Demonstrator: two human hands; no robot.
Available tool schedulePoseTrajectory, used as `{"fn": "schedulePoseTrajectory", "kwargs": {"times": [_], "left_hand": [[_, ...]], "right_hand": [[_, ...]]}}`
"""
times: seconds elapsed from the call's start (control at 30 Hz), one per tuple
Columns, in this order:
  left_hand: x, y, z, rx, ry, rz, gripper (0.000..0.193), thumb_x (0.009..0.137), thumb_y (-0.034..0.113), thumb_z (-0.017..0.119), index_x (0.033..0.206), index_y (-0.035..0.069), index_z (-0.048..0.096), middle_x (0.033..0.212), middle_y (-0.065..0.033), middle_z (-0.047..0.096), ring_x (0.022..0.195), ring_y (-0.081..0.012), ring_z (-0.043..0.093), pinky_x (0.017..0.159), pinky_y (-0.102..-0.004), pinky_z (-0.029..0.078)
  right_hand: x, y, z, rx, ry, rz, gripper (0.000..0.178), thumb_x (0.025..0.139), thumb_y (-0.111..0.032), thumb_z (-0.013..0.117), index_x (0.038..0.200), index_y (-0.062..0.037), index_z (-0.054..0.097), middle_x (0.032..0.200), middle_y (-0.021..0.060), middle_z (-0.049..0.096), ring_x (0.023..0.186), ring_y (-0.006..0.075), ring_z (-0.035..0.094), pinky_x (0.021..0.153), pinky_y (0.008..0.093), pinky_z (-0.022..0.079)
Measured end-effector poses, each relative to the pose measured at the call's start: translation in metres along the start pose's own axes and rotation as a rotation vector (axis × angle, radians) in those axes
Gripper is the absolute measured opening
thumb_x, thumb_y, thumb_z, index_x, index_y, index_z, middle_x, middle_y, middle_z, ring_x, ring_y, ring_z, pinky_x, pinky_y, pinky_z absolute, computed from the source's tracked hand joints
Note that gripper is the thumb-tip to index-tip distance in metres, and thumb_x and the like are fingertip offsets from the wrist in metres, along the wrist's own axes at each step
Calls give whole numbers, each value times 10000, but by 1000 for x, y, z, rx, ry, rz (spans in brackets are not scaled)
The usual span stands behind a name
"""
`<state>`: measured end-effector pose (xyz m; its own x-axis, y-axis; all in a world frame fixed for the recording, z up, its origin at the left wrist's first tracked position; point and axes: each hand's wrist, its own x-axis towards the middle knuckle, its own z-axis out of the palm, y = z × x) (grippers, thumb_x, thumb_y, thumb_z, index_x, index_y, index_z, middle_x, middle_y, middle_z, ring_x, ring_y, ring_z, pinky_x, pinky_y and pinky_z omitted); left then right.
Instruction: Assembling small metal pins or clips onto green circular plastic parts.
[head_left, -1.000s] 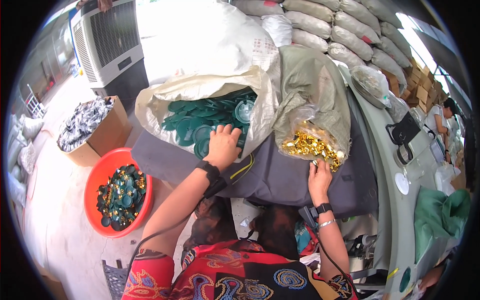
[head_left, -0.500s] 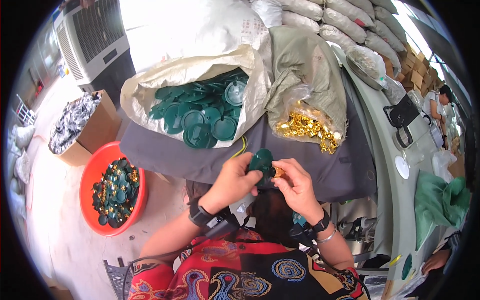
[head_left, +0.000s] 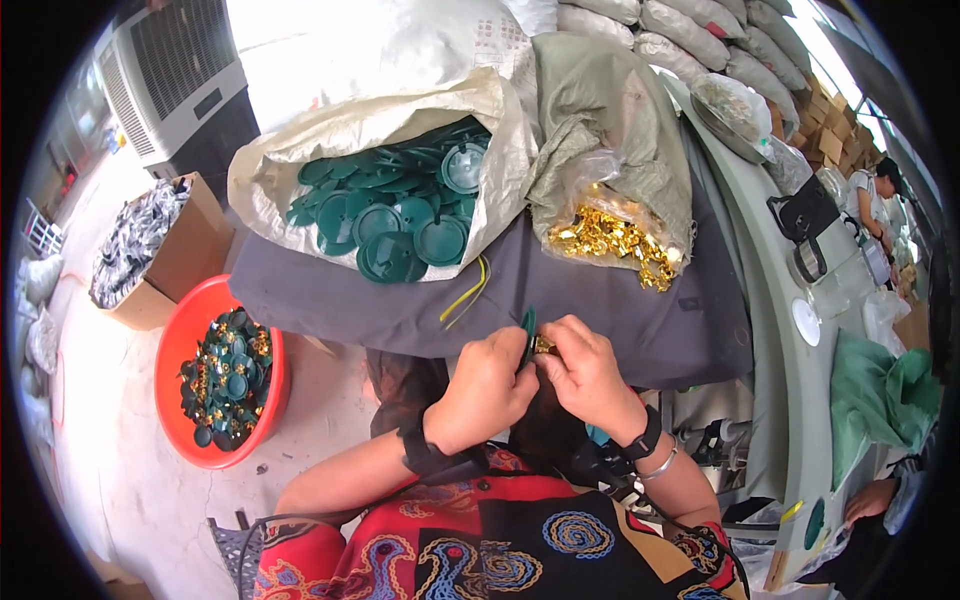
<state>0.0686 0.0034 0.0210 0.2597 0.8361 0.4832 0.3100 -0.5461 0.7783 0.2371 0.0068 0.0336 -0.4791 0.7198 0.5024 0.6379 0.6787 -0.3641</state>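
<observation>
Here, the left hand [head_left: 487, 390] pinches a green disc [head_left: 527, 332] edge-on; the right hand [head_left: 585, 372] presses what seems a small gold piece [head_left: 543, 345] against it, above the grey-covered table [head_left: 600, 310], near a sack of green discs [head_left: 400, 215].

green disc [head_left: 527, 330]: matt plastic | gold pieces [head_left: 610, 240]: shiny, probably metal | sack [head_left: 370, 130]: woven, rough

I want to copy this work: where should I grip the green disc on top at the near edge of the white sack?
Probably by its rim. The green disc lies flat on top of the pile in the white sack, near edge overhanging the grey cloth, so come from the near side with thumb above, fingers below.
</observation>
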Motion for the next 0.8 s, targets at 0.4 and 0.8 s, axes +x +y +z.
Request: {"fn": "schedulePoseTrajectory", "kwargs": {"times": [0.4, 0.8], "left_hand": [[-13, -41, -73, -403, 251, -505, 119, 834, 62, 560, 941, 57, 613, 728, 15, 613, 542, -43, 525, 475, -198, 412], [-87, -189, -294, -480, 1109, -890, 441, 870, 137, 589, 1274, 10, 469, 920, -109, 606, 833, -264, 676, 623, -316, 527]], "right_hand": [[13, 28, 21, 986, 80, 670, 252, 867, -198, 665, 986, 18, 615, 750, 52, 604, 564, 126, 566, 522, 268, 490], [-23, 165, -11, -560, 236, 840, 358, 799, -142, 672, 1088, 21, 535, 1043, 243, 502, 877, 425, 593, 767, 463, 499]]}}
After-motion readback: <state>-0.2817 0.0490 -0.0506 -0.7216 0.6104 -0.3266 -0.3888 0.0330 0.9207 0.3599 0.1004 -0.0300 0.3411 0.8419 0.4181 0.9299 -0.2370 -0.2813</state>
